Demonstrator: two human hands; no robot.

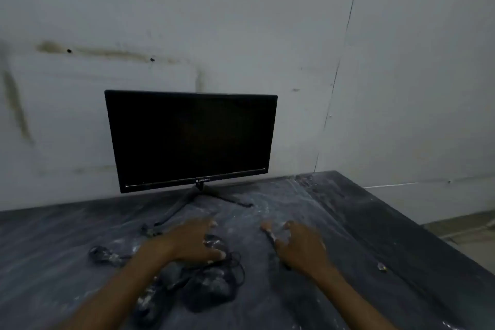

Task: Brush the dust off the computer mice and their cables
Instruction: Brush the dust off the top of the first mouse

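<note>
The person is leaning over a dark, dust-streaked table (361, 222) in dim light, and both hands are working near its middle. The left hand (192, 241) is lying with loosely spread fingers over 1 dusty mouse (214, 244), fingertips resting on it; whether it is gripping or only touching is hard to tell. The right hand (302, 246) is hovering just beside, fingers curled around a slim brush (269, 233) whose pale end is pointing up and to the left; the blur is making the exact grip uncertain. Below the left wrist a tangle of cables (233, 273) is looping around a second mouse (206, 289), and a third dark lump (103, 253) is lying apart to the left, possibly another mouse or a coiled cord. A dark monitor (191, 139) is standing on thin legs at the back against a stained wall (241, 21). The risks from here are several: the cables are knotted together, so lifting 1 mouse is likely to drag the others and could pull them toward the table edge; brushing hard is likely to spread the white dust across the table instead of clearing it; and a snagged cord could tug the monitor's light stand. By count, there are 2 hands, 1 brush, 1 monitor, 2 clear mice and 1 doubtful one, plus a small pale scrap (381, 266) lying well off to the right.
</note>
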